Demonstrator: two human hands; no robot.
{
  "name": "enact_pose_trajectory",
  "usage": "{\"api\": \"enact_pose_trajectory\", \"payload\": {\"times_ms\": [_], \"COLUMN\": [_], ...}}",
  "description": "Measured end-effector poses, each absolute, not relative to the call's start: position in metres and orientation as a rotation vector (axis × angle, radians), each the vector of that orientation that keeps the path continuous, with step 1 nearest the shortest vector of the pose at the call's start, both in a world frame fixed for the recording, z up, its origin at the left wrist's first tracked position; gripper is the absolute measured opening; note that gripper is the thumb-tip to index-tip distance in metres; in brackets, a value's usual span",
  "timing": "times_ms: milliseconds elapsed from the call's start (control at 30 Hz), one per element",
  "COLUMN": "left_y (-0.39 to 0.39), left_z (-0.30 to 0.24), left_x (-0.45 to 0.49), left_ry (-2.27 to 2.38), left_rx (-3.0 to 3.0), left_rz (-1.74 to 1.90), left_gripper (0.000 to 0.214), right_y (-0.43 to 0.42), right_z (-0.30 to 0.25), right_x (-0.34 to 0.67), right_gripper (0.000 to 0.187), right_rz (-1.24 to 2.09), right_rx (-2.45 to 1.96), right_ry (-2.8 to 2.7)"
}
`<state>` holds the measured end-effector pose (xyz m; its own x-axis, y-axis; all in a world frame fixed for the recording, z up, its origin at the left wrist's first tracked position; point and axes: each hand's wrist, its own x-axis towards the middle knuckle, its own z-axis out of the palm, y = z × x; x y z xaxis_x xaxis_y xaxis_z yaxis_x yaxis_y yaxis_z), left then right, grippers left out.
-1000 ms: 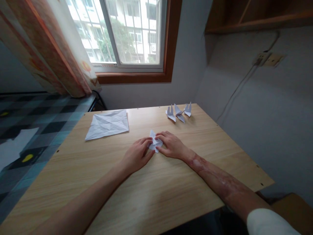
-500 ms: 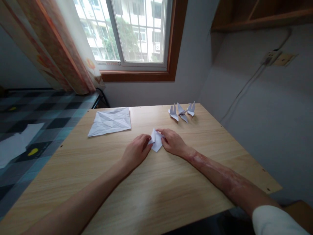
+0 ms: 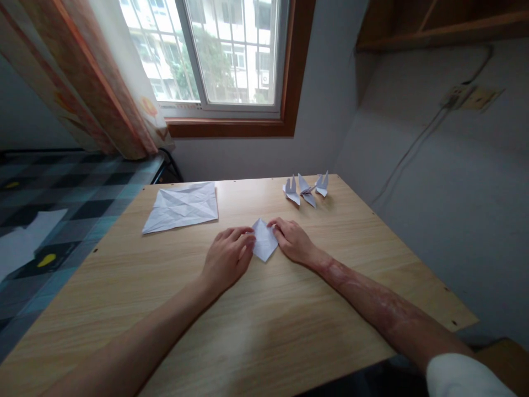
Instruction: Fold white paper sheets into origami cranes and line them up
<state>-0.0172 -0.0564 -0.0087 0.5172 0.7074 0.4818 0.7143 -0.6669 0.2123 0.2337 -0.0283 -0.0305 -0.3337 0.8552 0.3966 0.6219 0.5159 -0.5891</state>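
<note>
A small white folded paper (image 3: 265, 241), kite-shaped with a point towards me, lies on the wooden table (image 3: 264, 309). At its left edge, my left hand (image 3: 230, 255) has bent fingers closed on the paper. My right hand (image 3: 292, 239) grips the opposite edge with thumb and index finger, its other fingers curled. Creases show on the paper's upper face. Part of its left and right corners is hidden behind the fingertips.
Three folded paper cranes (image 3: 306, 191) stand at the table's far right. A creased paper sheet (image 3: 182, 207) lies at the far left. Beyond the left edge is a bed with a checked cover (image 3: 82, 220) and loose white paper (image 3: 31, 237). A window (image 3: 235, 55) is behind the table.
The raised flap on the folded paper's left side now lies flat, and the paper shows a fuller kite shape. My left hand has shifted slightly left. The right hand stays at its edge.
</note>
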Motion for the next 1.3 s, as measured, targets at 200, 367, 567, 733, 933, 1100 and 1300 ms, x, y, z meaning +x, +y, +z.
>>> {"api": "enact_pose_trajectory", "payload": {"times_ms": [200,367,567,733,933,1100,1300], "left_y": [-0.058,-0.054,-0.048,-0.048,-0.053,-0.057,-0.055], "left_z": [-0.007,-0.01,-0.014,-0.014,-0.013,-0.009,-0.008], "left_x": [-0.014,-0.016,-0.02,-0.021,-0.02,-0.017,-0.017], "left_ry": [-1.339,-1.354,-1.275,-1.238,-1.297,-1.338,-1.29], "left_rx": [-2.731,-2.863,-3.052,-3.078,-3.147,-3.114,-3.029], "left_rz": [-0.781,-0.79,-0.909,-0.878,-0.94,-0.862,-0.843], "left_gripper": [0.022,0.024,0.027,0.029,0.03,0.016,0.017], "right_y": [-0.031,-0.033,-0.031,-0.029,-0.028,-0.029,-0.035], "right_z": [-0.029,-0.03,-0.031,-0.034,-0.037,-0.036,-0.03], "right_x": [0.233,0.233,0.235,0.236,0.238,0.238,0.237], "right_gripper": [0.021,0.043,0.033,0.034,0.035,0.026,0.023], "right_rz": [0.378,0.195,0.21,0.272,0.308,0.268,0.153], "right_rx": [-1.275,-1.232,-1.213,-1.216,-1.235,-1.259,-1.262], "right_ry": [-2.103,-2.104,-2.118,-2.055,-2.031,-2.042,-2.104]}}
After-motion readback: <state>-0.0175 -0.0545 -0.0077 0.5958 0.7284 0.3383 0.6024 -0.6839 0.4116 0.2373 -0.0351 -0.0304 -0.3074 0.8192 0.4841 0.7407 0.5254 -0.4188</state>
